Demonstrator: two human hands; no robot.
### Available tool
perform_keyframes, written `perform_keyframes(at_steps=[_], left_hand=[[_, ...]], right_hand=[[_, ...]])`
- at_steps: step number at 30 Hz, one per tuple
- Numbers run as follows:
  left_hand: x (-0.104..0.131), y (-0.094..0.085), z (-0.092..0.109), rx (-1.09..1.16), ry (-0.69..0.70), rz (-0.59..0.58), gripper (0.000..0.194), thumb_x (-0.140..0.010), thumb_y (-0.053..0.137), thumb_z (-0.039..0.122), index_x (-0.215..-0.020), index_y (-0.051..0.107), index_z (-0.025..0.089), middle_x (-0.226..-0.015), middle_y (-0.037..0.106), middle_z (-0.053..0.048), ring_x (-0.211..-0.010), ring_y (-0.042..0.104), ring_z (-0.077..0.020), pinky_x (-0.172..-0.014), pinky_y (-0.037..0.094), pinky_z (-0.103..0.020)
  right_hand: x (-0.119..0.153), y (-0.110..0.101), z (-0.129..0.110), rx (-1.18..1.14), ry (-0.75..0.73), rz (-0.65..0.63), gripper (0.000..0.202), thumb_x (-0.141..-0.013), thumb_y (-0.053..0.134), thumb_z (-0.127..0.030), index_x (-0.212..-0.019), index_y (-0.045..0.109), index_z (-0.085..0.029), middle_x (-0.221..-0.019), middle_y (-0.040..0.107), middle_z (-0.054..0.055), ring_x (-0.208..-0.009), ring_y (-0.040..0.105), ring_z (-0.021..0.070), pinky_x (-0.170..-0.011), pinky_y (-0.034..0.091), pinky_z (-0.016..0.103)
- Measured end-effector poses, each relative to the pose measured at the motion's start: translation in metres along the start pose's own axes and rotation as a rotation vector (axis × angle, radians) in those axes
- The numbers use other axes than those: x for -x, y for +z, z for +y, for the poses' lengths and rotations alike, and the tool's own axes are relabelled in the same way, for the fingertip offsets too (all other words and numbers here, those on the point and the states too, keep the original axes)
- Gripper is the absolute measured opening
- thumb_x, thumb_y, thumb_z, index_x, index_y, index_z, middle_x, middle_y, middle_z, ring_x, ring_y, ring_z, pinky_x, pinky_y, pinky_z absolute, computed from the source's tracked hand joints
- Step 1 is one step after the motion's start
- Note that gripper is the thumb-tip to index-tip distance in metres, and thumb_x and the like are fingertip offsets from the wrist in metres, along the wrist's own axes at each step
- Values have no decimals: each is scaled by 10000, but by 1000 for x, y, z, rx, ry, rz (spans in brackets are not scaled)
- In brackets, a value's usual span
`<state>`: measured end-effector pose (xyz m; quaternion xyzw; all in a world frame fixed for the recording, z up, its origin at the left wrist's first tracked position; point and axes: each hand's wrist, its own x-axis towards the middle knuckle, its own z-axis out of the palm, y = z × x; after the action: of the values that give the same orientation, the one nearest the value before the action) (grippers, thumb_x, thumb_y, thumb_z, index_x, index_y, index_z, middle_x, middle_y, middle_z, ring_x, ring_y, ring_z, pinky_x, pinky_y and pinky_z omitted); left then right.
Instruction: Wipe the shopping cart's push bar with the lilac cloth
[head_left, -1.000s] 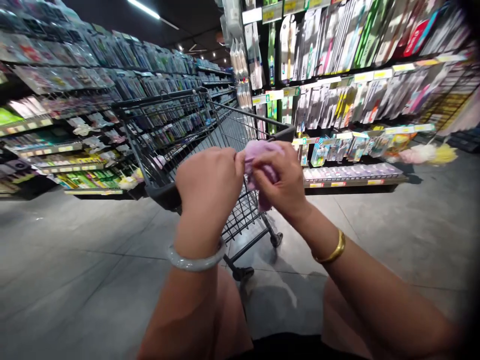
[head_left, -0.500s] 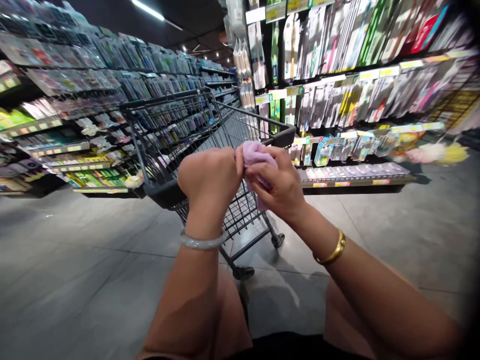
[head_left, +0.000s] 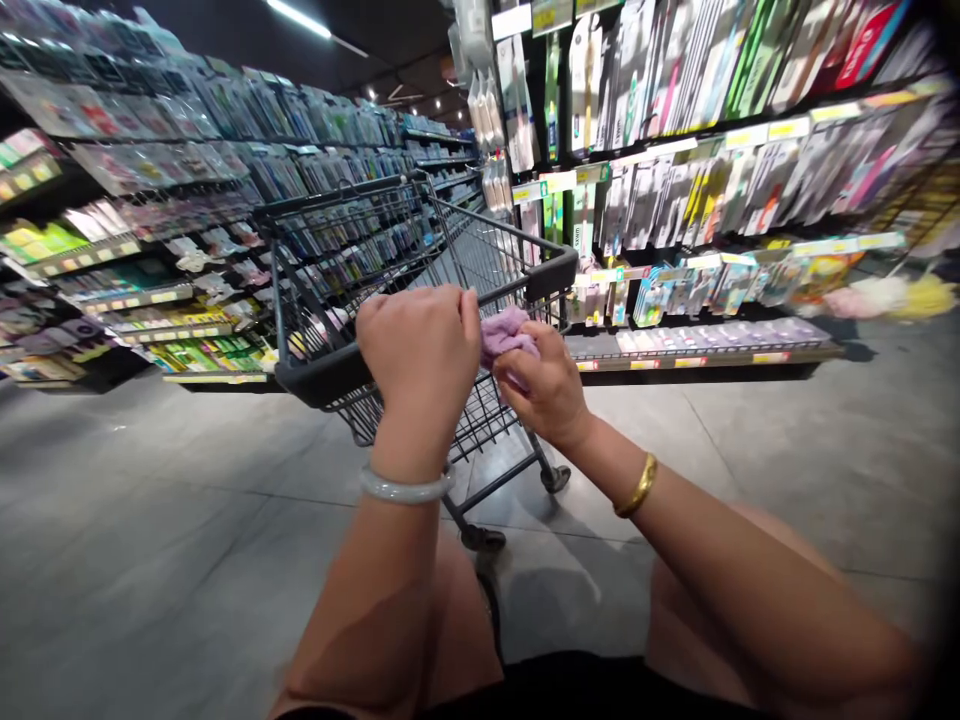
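Note:
A crumpled light-purple cloth (head_left: 504,335) is bunched between my two hands, above the near side of a dark metal shopping cart (head_left: 319,378). My right hand (head_left: 546,385) is closed around the cloth, its fingers curled into the folds. My left hand (head_left: 421,345) is a fist, seen from its back, in front of the cart handle and beside the cloth's left end. What its curled fingers hold, if anything, is hidden. A pale bangle circles my left wrist and a gold bangle my right.
Shelves of packaged toothbrushes (head_left: 660,200) stand at the right. More hanging packets (head_left: 300,165) line the shelves at the left. Pink, white and yellow fluffy items (head_left: 885,298) are at the far right. Grey floor tiles (head_left: 187,530) lie beneath the cart.
My right hand has moved slightly left and down with the cloth. The cart handle has turned and shifted a little relative to my hands.

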<state>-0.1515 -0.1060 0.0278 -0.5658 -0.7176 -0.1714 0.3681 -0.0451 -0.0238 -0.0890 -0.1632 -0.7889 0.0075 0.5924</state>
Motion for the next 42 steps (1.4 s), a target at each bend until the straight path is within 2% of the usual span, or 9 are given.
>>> perform_keyframes(at_steps=[5, 8, 14, 19, 22, 29, 31, 36, 42], left_hand=[[-1, 12, 14, 54, 12, 27, 423, -997, 263, 396, -961, 649, 224, -926, 711, -83, -876, 621, -259, -797, 306, -411], [-2, 22, 14, 44, 29, 69, 428, -1005, 245, 414, -932, 624, 229, -891, 700, -67, -842, 606, -248, -783, 290, -412], [-6, 37, 10, 77, -23, 180, 442, -1002, 250, 453, -818, 591, 241, -782, 663, -42, -755, 551, -226, -792, 270, -421], [-7, 38, 11, 107, -63, 182, 456, -996, 265, 463, -777, 592, 233, -759, 649, -37, -714, 528, -214, -779, 265, -423], [-7, 37, 12, 115, -67, 189, 455, -993, 264, 460, -792, 606, 237, -767, 650, -39, -734, 534, -218, -800, 272, -427], [-7, 35, 10, 157, -82, 163, 446, -983, 277, 470, -807, 614, 237, -780, 650, -47, -751, 538, -224, -823, 282, -427], [-7, 35, 10, 148, -80, 163, 448, -984, 273, 469, -803, 612, 238, -771, 646, -44, -747, 537, -221, -825, 285, -425], [-8, 35, 10, 138, -75, 118, 451, -977, 282, 473, -822, 630, 231, -785, 650, -60, -770, 544, -241, -819, 280, -434], [-9, 35, 9, 132, -86, 153, 467, -979, 272, 482, -811, 626, 229, -760, 650, -55, -721, 529, -220, -804, 281, -428]], right_hand=[[-19, -24, 14, -2, 54, 66, 121, -843, 605, -208, -946, 631, -268, -1187, 483, 66, -1145, 522, 225, -985, 505, 441], [-8, -17, 26, 74, 74, 91, 118, -839, 602, -199, -943, 631, -245, -1193, 474, 88, -1158, 507, 244, -979, 500, 451], [19, -3, 28, 120, -18, -17, 141, -821, 601, -182, -946, 635, -237, -1221, 476, 90, -1117, 506, 236, -935, 514, 417], [-1, -22, 38, 40, 71, -7, 418, -862, 564, -204, -1265, 496, -292, -1199, 556, 75, -1145, 527, 222, -975, 502, 428], [2, -18, 31, 63, 102, -26, 444, -857, 566, -211, -1292, 494, -269, -1195, 564, 95, -1132, 519, 239, -972, 497, 444], [25, 3, 2, 87, -234, -304, 304, -897, 539, -278, -1197, 595, -285, -1194, 592, 75, -977, 517, 202, -821, 508, 362], [22, -2, 9, 86, -231, -273, 292, -895, 533, -247, -1173, 609, -296, -1176, 591, 61, -986, 519, 195, -838, 508, 354], [26, -2, 15, 96, -32, -155, 336, -848, 571, -206, -1181, 594, -247, -1192, 541, 94, -1061, 498, 223, -911, 508, 404], [46, 13, 3, 86, -256, -342, 247, -893, 549, -258, -1120, 622, -323, -1127, 613, 8, -971, 516, 169, -823, 499, 310]])
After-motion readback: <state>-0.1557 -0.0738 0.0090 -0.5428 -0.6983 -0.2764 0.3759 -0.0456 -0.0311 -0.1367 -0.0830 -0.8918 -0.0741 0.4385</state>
